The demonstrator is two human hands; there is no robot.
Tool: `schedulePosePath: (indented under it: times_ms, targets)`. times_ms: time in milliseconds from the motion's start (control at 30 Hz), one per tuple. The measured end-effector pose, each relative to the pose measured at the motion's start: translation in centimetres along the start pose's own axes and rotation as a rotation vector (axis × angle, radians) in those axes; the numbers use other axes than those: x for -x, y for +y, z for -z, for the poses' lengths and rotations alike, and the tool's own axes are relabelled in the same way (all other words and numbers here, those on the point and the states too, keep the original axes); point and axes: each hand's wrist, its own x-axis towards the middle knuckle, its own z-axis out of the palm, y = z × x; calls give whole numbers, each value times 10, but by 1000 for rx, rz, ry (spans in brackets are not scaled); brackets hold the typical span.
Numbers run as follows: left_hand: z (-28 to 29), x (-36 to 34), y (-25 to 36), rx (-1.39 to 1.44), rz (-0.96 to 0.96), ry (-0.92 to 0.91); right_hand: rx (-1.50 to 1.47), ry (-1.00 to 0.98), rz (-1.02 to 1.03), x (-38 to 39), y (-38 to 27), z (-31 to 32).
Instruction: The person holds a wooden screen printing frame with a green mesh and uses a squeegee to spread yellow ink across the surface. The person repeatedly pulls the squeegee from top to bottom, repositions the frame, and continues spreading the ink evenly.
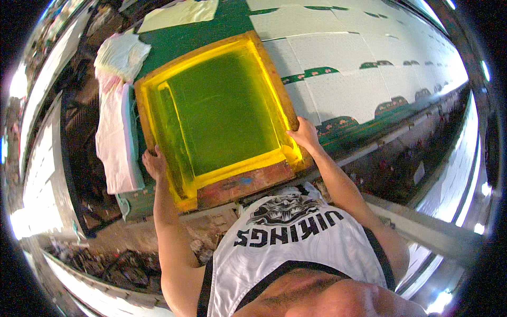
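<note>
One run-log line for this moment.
framed screen: over green table | left hand: gripping left edge | right hand: gripping right edge | pink cloth: left of screen

The big, flat screen point(224, 113) has four sides, with a brown wooden frame all around, a bright yellow band inside it, and a dark green sheet point(227, 105) in the middle that you can partly see through. A thin yellow line runs down near the left side of the green, and the near wooden side is red-brown with a little blue smudge. It sits turned a bit at the green desk point(227, 21), its far right corner reaching farthest away.
</note>
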Motion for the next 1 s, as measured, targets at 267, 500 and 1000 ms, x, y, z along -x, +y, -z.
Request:
schedulePosePath:
  times_ms: [267, 500, 1000]
  targets:
    - [-36, -17, -55, 127, -41, -84, -36, 152, 16, -10, 27, -28]
    - [-70, -41, -82, 74, -41, -237, -32, 189, 82, 28, -27, 34]
    - [-38, -50, -19, -10, -354, -86, -59, 205, 250, -37, 47, 150]
